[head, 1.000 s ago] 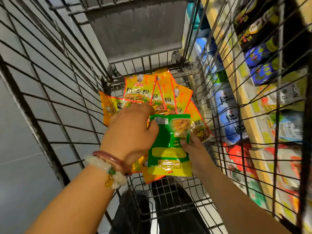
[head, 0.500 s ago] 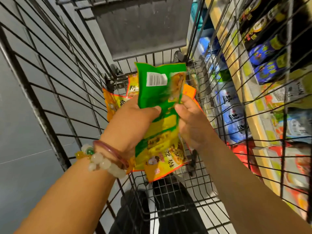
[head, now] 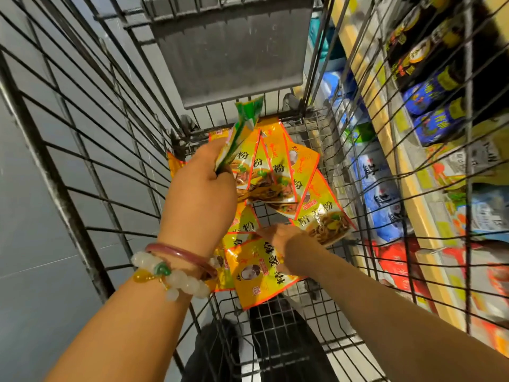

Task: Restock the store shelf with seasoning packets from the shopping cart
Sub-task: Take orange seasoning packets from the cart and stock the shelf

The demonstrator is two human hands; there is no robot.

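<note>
Here, inside the grey wire shopping cart (head: 91, 172), the left hand (head: 202, 188) is raised above the basket floor, its fingers (head: 220, 172) curled round the lower edge of a green and yellow seasoning packet (head: 242, 128), which stands tilted, seen nearly edge-on, with its top corner up near the cart's grey plastic seat flap (head: 231, 45). The wrist below that hand wears a dark red bangle (head: 179, 252) and a bracelet of white beads (head: 176, 279) with a green and an amber bead among them.

The right hand (head: 286, 241) reaches lower, down to the loose pile of orange and yellow seasoning packets (head: 278, 172) lying overlapped on the cart's wire floor. Its fingers lie mostly hidden under and between the packets, so I cannot tell whether they grip one or only touch; the hand sits between a packet near the cart's right wall (head: 322, 213) and another packet lying nearest the person (head: 259, 271).

Through the right wall of the cart the yellow-edged store shelf (head: 396, 150) shows, well apart from both hands, stocked with blue and white bags (head: 382, 194), red packages (head: 399, 268) and dark bottles with blue labels (head: 432, 92). The floor to the left is grey tile (head: 33, 271).
</note>
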